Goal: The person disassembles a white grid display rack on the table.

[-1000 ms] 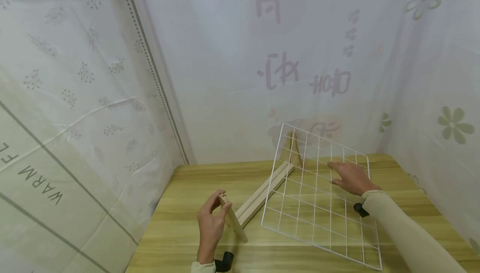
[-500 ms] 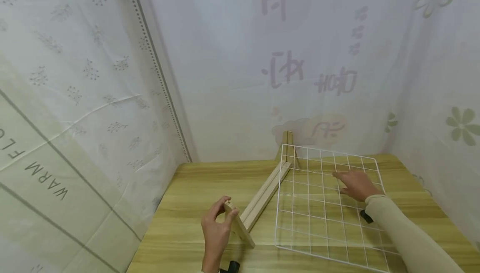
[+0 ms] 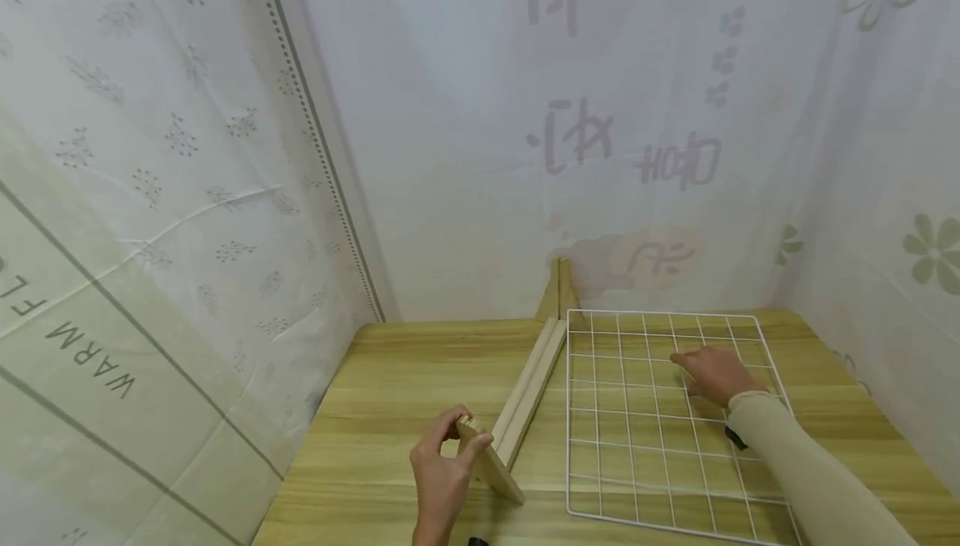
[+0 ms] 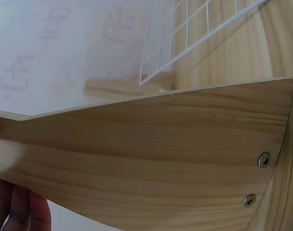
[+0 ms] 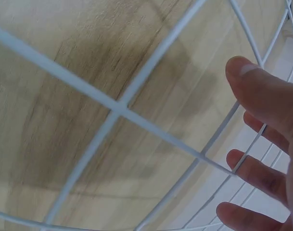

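A wooden stand (image 3: 528,396) lies across the table, made of a double rail between two upright end boards. My left hand (image 3: 442,467) pinches the top of the near end board (image 4: 151,149), thumb on one side and fingers on the other. Two metal bolts (image 4: 264,160) sit near that board's lower edge. My right hand (image 3: 720,375) holds a white wire grid panel (image 5: 120,108) to the right of the rail. In the right wrist view its thumb lies on one side of the wires, with fingertips behind them. The grid's left edge runs beside the rail.
The far end board (image 3: 558,288) stands near the table's back edge, close to the hanging white curtain (image 3: 450,154). More patterned curtain encloses the left and right sides. The wood-grain table (image 3: 390,413) is bare left of the stand.
The grid panel has come down from a steep tilt to lie flatter, squared up along the rail. Gripped by my left hand, the stand has swung to point more straight away from me.
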The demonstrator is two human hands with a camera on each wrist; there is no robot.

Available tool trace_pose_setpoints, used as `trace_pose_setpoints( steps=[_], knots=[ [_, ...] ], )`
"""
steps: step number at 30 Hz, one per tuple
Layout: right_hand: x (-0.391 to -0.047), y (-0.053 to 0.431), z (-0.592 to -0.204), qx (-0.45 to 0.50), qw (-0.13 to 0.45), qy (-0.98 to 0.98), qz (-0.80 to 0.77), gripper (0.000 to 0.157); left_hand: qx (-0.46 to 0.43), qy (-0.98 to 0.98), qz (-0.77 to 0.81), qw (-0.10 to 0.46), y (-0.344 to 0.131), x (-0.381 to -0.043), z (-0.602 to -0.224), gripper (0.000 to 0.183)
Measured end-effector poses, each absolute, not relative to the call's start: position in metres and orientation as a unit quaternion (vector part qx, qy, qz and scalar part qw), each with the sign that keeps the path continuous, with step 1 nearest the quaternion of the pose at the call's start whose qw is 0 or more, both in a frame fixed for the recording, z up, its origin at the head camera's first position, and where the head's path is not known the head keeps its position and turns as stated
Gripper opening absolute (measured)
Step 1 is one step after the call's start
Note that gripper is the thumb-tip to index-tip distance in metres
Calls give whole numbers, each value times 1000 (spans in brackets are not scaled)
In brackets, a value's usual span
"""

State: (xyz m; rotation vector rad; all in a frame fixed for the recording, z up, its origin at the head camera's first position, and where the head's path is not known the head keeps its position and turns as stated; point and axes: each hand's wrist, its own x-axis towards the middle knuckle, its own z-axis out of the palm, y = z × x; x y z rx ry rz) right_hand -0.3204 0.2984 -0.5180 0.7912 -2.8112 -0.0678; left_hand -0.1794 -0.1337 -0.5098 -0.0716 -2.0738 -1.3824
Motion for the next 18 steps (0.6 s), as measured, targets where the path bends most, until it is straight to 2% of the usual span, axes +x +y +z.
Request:
trace_pose_setpoints(
  steps=[4,8,14,18],
  knots=[
    [-325,295,-522,267,100,-959,-14,61,-40,-784,-517,341,-129,-175,-509,37],
    [-330,295,-526,257,65,-964,4,60,-58,-785,-502,358,-122,-171,-511,38],
    [-332,296,-533,221,4,-973,67,56,-71,-783,-502,360,-115,-166,-512,33],
    [-333,297,-540,200,-7,-975,99,52,-75,-774,-517,358,-111,-164,-512,35]
  ],
)
